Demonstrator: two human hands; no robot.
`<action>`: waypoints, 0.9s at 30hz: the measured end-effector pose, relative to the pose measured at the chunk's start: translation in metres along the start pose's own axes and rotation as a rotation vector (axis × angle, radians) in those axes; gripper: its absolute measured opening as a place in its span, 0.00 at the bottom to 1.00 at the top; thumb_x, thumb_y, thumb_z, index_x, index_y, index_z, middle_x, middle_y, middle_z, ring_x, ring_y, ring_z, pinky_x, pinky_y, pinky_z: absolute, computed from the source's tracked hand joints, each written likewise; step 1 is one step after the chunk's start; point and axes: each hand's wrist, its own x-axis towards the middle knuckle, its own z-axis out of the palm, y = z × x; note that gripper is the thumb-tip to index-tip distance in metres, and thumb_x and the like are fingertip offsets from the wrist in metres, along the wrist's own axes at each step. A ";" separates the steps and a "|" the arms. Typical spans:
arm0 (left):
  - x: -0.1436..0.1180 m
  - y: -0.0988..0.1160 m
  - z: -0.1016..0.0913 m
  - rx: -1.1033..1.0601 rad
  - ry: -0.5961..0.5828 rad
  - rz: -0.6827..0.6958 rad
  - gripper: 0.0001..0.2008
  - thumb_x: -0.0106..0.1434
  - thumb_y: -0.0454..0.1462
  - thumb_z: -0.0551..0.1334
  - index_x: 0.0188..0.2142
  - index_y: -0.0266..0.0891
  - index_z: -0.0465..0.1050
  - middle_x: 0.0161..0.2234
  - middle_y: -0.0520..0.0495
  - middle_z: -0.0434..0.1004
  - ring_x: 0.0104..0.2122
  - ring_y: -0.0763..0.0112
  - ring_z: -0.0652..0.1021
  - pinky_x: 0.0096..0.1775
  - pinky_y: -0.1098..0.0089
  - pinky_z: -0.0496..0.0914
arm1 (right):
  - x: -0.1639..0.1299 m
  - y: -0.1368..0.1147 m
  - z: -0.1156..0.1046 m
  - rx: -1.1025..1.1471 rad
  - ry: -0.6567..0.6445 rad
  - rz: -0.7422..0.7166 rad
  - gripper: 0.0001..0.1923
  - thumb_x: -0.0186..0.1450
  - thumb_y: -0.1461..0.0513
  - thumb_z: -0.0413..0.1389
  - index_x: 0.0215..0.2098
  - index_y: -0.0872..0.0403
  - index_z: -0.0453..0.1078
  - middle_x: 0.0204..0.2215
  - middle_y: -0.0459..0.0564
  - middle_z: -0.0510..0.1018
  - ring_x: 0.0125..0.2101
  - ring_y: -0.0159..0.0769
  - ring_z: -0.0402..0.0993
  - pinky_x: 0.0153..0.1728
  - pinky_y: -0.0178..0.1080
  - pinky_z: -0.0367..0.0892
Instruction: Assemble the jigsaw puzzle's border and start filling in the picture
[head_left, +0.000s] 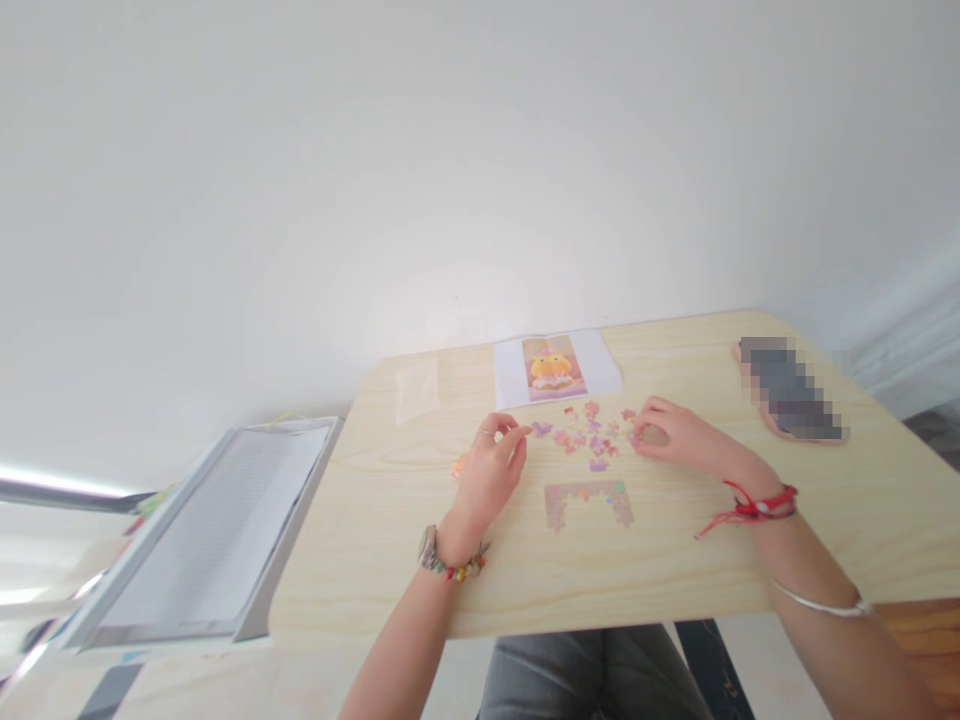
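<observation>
Loose jigsaw puzzle pieces (596,445) in pink and purple lie spread between my two hands. My left hand (491,470) is at their left side, its fingers apart and the index fingertip close to a purple piece (541,429). On the right, my right hand (679,437) has its thumb and fingers brought together on a pink puzzle piece (636,441) at the edge of the group. Nearer to me, a joined part of the puzzle (589,489) forms a top border with two short sides. Orange pieces (457,466) are partly hidden behind my left hand.
A printed picture sheet (555,367) showing an orange figure lies behind the pieces. A clear plastic bag (417,388) is at the back left of the wooden table (360,540), a phone (795,390) at the right. Papers in a grey tray (217,530) stand beyond the left edge.
</observation>
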 end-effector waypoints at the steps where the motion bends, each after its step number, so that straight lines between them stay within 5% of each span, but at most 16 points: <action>1: 0.000 0.000 0.000 0.002 -0.001 -0.002 0.10 0.63 0.31 0.53 0.39 0.38 0.71 0.38 0.44 0.66 0.34 0.71 0.73 0.31 0.72 0.71 | 0.000 0.000 0.000 0.003 -0.002 -0.005 0.04 0.58 0.59 0.54 0.28 0.50 0.71 0.34 0.50 0.71 0.34 0.39 0.71 0.38 0.41 0.67; 27: 0.000 -0.001 0.001 -0.007 0.002 0.000 0.10 0.63 0.31 0.52 0.40 0.39 0.71 0.38 0.44 0.66 0.36 0.70 0.73 0.33 0.71 0.71 | 0.001 -0.003 -0.005 -0.031 -0.046 -0.037 0.05 0.58 0.59 0.54 0.29 0.49 0.72 0.34 0.51 0.72 0.35 0.41 0.71 0.39 0.43 0.67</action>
